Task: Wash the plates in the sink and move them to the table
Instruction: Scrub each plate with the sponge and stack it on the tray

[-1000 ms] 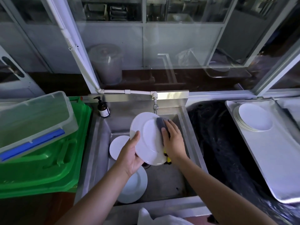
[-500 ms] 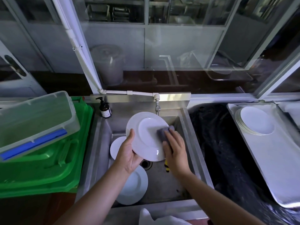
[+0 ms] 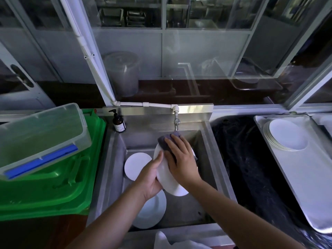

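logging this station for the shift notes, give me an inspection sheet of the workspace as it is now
surface: steel sink, wet; tray at right
job's things: held plate over the sink; two plates in the basin; plate stack on the tray
clutter: soap bottle, green lid, clear box
grippers: left hand grips the held plate's edge; right hand presses sponge on it
cables: nothing seen
surroundings: tap, white pipe, glass panels behind

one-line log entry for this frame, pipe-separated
phase: scrubbing | left hand: holds plate tilted over sink | right hand: presses sponge on plate | tray stack: washed plates
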`<action>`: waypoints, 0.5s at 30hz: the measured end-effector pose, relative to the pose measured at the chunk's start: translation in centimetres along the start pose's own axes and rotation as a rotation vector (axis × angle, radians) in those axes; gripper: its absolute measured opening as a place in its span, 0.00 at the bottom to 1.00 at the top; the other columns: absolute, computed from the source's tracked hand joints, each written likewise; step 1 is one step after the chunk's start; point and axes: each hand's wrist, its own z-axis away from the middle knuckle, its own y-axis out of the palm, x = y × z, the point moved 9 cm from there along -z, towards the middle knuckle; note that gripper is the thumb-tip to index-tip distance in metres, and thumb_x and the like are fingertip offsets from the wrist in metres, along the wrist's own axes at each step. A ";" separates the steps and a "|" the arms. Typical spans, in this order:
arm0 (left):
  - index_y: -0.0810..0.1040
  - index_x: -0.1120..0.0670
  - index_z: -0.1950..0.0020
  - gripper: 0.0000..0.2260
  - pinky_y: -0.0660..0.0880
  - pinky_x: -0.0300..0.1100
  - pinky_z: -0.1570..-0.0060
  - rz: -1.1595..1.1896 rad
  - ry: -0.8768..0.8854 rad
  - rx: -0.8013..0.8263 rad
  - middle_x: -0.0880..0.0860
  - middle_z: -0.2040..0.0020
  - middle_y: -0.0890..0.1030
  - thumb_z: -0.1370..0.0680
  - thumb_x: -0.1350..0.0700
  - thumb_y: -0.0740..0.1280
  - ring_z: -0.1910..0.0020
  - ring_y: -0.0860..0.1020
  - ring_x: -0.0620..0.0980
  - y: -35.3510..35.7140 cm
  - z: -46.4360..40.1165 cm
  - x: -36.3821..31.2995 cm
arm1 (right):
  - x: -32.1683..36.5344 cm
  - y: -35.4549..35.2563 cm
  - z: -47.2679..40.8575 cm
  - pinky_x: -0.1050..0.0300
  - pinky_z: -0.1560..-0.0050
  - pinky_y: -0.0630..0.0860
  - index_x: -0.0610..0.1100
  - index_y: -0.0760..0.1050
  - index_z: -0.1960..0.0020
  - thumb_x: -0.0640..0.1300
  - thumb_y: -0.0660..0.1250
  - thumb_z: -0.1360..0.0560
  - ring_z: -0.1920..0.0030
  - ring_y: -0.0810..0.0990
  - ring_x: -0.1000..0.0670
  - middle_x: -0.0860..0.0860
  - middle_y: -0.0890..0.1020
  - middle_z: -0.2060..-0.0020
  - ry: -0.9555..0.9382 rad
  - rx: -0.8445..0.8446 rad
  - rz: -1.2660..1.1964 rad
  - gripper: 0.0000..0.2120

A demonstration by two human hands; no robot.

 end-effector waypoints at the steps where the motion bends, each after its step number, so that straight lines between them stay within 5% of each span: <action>1: 0.76 0.55 0.27 0.22 0.75 0.57 0.37 0.023 0.005 0.004 0.62 0.34 0.80 0.17 0.45 0.62 0.35 0.80 0.60 0.0 0.0 -0.1 | 0.1 0.2 0.5 0.50 0.23 0.60 0.50 0.71 0.25 0.50 0.56 0.16 0.23 0.63 0.43 0.49 0.70 0.25 -0.028 0.008 0.002 0.21; 7: 0.74 0.60 0.27 0.26 0.82 0.53 0.45 0.179 0.021 -0.063 0.63 0.34 0.80 0.15 0.43 0.57 0.39 0.83 0.58 -0.8 -1.0 -0.2 | -0.3 1.4 3.1 0.40 0.26 0.66 0.45 0.73 0.27 0.45 0.57 0.20 0.24 0.66 0.41 0.45 0.70 0.25 -0.088 0.142 -0.109 0.23; 13: 0.75 0.65 0.36 0.29 0.77 0.57 0.46 0.351 0.057 -0.160 0.68 0.46 0.84 0.16 0.39 0.56 0.49 0.84 0.63 -2.3 -1.8 -1.9 | -0.9 2.3 6.1 0.40 0.28 0.68 0.47 0.67 0.24 0.57 0.70 0.25 0.23 0.64 0.41 0.46 0.68 0.24 -0.281 0.188 0.116 0.33; 15: 0.75 0.66 0.36 0.28 0.81 0.56 0.51 0.391 0.048 -0.154 0.68 0.48 0.84 0.15 0.40 0.55 0.52 0.85 0.63 -2.0 -1.8 -1.7 | -1.1 2.2 5.6 0.38 0.34 0.73 0.46 0.69 0.26 0.49 0.72 0.26 0.27 0.69 0.39 0.45 0.72 0.27 -0.324 0.141 0.174 0.30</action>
